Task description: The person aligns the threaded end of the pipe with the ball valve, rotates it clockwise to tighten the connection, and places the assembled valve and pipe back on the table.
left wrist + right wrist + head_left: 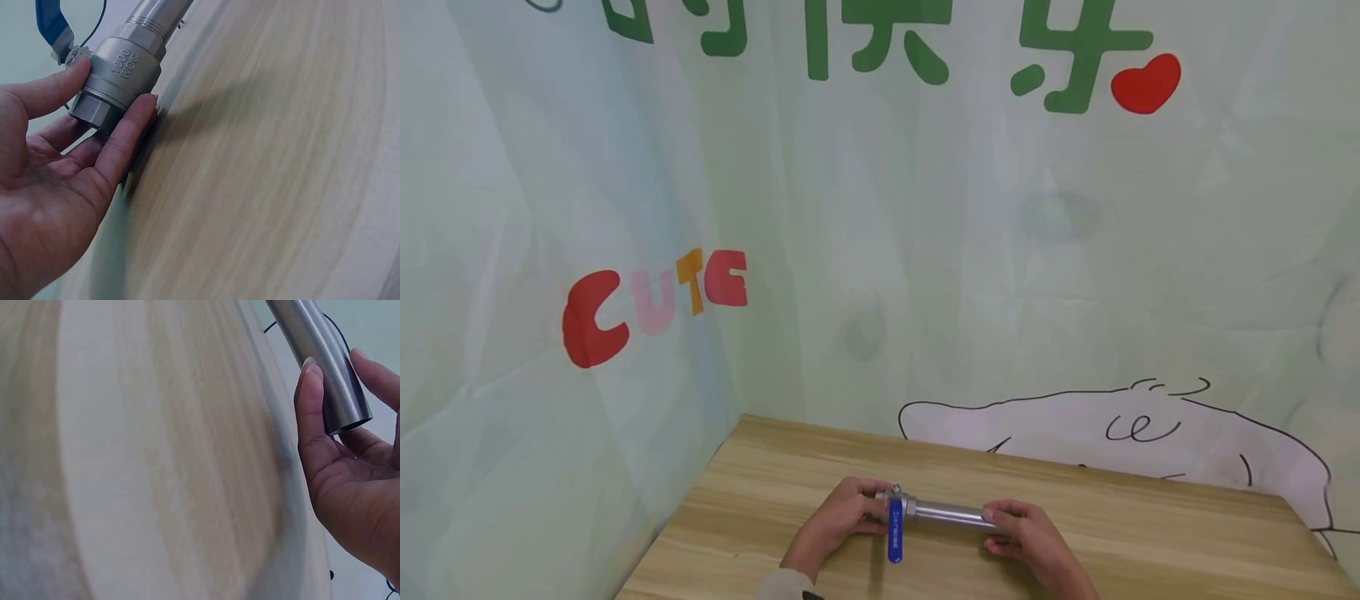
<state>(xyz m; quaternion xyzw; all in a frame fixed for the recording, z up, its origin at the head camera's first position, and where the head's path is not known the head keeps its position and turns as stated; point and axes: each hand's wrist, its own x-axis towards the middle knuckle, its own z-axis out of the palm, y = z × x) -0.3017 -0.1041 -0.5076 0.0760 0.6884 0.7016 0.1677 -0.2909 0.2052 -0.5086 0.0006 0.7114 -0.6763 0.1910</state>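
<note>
A steel ball valve (119, 72) with "1000 WOG" cast on its body is joined at one end to a straight steel pipe (951, 514). My left hand (853, 506) grips the valve body, thumb on one side and fingers on the other. The valve's blue lever handle (895, 531) points toward me in the head view. At the other end, my right hand (1026, 537) holds the pipe between thumb and fingers; its open round end (350, 425) shows in the right wrist view. Valve and pipe lie level above the table, casting a shadow.
The wood-grain table (775, 475) spreads beneath both hands. Pale green printed cloth walls (850, 250) rise along its back and left edges, with green characters, a red heart and the word "CUTE".
</note>
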